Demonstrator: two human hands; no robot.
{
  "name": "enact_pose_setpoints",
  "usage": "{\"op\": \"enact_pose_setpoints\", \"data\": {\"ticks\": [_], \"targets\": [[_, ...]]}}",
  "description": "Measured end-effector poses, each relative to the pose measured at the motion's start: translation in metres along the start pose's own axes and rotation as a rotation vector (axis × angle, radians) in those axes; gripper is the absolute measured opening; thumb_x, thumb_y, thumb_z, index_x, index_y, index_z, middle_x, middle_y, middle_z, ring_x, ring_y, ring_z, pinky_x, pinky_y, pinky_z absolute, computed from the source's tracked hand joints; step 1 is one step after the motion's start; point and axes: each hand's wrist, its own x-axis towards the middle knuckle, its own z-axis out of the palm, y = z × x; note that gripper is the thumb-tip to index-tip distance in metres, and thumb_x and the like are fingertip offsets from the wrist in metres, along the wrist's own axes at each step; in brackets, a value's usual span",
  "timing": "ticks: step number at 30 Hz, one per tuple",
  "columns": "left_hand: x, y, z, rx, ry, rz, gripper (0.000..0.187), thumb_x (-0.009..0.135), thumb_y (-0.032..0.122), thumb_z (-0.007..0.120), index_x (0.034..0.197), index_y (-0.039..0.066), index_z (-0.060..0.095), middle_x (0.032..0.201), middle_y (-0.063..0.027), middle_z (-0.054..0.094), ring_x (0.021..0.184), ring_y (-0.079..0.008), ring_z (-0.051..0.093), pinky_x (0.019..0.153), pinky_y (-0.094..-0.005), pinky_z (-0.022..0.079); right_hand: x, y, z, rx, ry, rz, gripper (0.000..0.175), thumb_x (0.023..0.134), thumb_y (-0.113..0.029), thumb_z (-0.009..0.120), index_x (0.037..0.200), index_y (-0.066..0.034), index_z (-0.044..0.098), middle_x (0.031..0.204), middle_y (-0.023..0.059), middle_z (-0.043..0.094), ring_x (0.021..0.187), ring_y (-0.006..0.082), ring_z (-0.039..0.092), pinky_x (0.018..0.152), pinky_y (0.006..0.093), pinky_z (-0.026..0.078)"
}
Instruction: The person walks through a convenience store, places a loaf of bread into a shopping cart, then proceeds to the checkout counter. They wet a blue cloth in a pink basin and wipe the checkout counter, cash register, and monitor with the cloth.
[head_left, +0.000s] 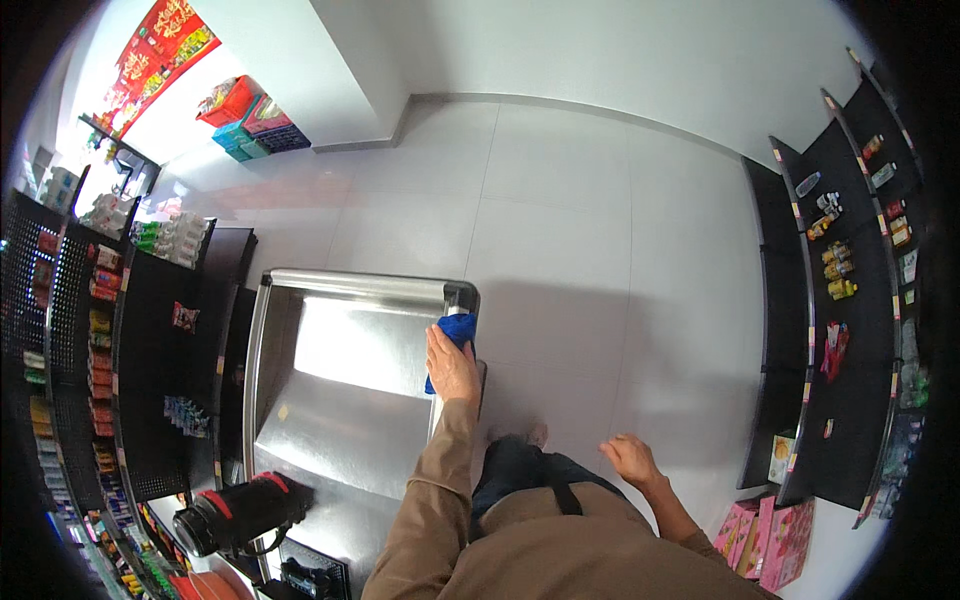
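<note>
My left hand (453, 369) lies on a folded blue cloth (457, 327), its fingers stretched forward over it. The cloth covers part of the right-hand rim, close to the black far corner, of a metal-framed cabinet (360, 283) with a shiny top. Part of the cloth is hidden beneath the hand. To the right of my body, my right hand (631, 459) hangs over the floor with its fingers curled in, and nothing shows in it.
A black cylinder with red bands (234, 512) lies on the cabinet's near left. Stocked black shelves (161, 330) run along the left, and more shelves (847, 420) stand at the right. Pink boxes (784, 536) sit on the floor there. Crates (240, 135) are stacked beside a wall corner.
</note>
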Motion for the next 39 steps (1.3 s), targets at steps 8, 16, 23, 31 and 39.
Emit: {"op": "enact_pose_setpoints", "data": {"ticks": [8,16,23,31,39], "targets": [[0.067,0.051,0.019,-0.083,-0.007,-0.351,0.085,0.101,0.040,0.067,0.157,-0.014,0.030,0.159,-0.0350,0.042,0.144,-0.0460,0.046,0.118,-0.0518,0.038,0.108,0.009,-0.025,-0.077,-0.192,-0.183,0.038,0.108,-0.037,0.051,0.098,-0.0062,0.071,0.094,0.0178,0.071,0.094,0.0410,0.067,0.084,0.0517,0.054],[0.115,0.074,0.023,-0.263,-0.020,-0.866,0.088,0.100,0.047,0.063,0.152,-0.019,0.036,0.154,-0.0356,0.048,0.143,-0.0458,0.048,0.120,-0.0529,0.034,0.306,-0.013,-0.114,-0.108,-0.199,-0.097,0.037,0.105,-0.034,0.058,0.094,-0.0046,0.078,0.096,0.0211,0.073,0.093,0.0438,0.068,0.080,0.0532,0.053],[0.145,0.068,0.037,-0.397,0.278,-1.070,0.080,0.101,0.037,0.064,0.154,-0.015,0.035,0.148,-0.0383,0.050,0.138,-0.0505,0.049,0.118,-0.0535,0.037,0.432,-0.052,-0.151,-0.137,-0.396,-0.198,0.036,0.105,-0.032,0.058,0.097,-0.0037,0.079,0.102,0.0214,0.075,0.096,0.0428,0.069,0.085,0.0513,0.055],[0.222,-0.015,0.028,-0.086,0.654,-1.002,0.091,0.097,0.018,0.071,0.164,-0.007,0.016,0.165,-0.0314,0.031,0.150,-0.0495,0.032,0.125,-0.0543,0.026,0.580,-0.063,-0.187,-0.263,-0.707,-0.357,0.040,0.104,-0.035,0.057,0.097,-0.0039,0.080,0.104,0.0222,0.075,0.100,0.0427,0.070,0.088,0.0509,0.054],[0.203,0.049,0.039,-0.244,0.612,-1.338,0.105,0.092,0.024,0.081,0.164,-0.008,0.012,0.162,-0.0323,0.035,0.147,-0.0489,0.036,0.124,-0.0542,0.028,0.738,-0.063,-0.263,-0.461,-0.601,-0.395,0.044,0.101,-0.040,0.057,0.093,-0.0037,0.079,0.095,0.0226,0.075,0.093,0.0445,0.069,0.084,0.0531,0.054]]}}
